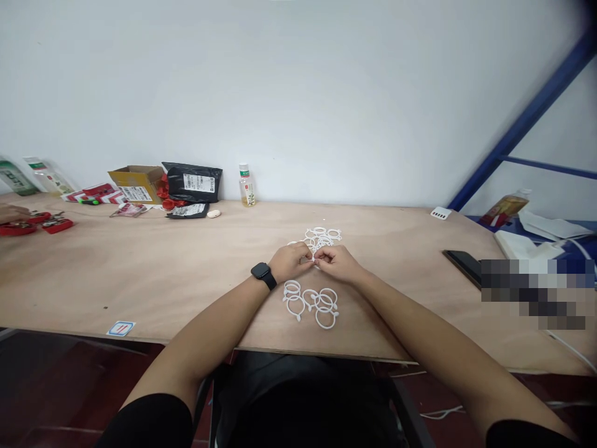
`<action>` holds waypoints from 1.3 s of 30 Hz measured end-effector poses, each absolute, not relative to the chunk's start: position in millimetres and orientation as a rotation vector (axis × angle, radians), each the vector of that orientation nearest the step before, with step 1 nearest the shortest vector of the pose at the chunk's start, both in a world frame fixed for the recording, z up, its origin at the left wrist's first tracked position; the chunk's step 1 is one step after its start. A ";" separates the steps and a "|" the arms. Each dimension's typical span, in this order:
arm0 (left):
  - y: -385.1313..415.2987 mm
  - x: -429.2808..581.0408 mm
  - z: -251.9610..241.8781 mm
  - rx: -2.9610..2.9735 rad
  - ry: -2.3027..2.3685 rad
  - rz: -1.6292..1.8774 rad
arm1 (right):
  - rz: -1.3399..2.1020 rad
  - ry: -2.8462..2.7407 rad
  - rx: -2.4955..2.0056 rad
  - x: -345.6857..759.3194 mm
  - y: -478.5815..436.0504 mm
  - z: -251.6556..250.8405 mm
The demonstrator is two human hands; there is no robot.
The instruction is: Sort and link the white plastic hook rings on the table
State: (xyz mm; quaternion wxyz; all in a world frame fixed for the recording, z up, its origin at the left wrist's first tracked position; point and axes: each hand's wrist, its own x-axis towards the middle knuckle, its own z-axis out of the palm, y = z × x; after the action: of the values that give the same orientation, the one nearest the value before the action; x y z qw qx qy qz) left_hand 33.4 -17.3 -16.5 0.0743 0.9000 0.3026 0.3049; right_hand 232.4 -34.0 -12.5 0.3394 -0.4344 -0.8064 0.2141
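My left hand (291, 261) and my right hand (339, 262) meet over the table, fingertips pinched almost together. Between them shows a bit of a white plastic ring (313, 257), mostly covered by the fingers. Just beyond the hands lies a loose pile of similar white rings (321, 235), thin and round with small tabs. Closer to me, below the hands, several more white rings (325, 318) lie flat, some overlapping. A black smartwatch (263, 274) is on my left wrist.
A small bottle (247, 186) stands against the wall. To the left are a black parcel bag (193, 183), a cardboard box (137, 185) and red-handled tools (58, 225). A phone (461, 264) lies at right, near a blue metal frame (494, 155). A numbered card (121, 328) marks the front edge.
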 end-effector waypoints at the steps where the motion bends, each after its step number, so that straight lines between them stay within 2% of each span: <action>1: -17.8 33.7 -15.8 2.714 0.913 0.903 | 0.547 -2.116 -1.125 232.7 -34.5 -12.4; 10: -19.3 35.5 -12.9 2.835 0.928 0.759 | 0.458 -2.222 -1.123 233.1 -35.6 -9.3; 18: -24.6 36.0 -9.4 2.905 0.889 0.706 | 0.530 -2.230 -1.032 235.9 -34.9 -7.9; 39: -20.5 39.0 -13.8 2.885 0.908 0.752 | 0.360 -2.229 -1.137 229.4 -32.6 -10.0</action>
State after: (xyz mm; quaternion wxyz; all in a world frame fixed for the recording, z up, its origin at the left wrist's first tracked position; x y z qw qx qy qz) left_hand 39.0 -20.5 -13.8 0.0125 0.9256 0.2914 0.2413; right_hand 229.4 -32.6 -10.0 0.3020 -0.4288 -0.8406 0.1357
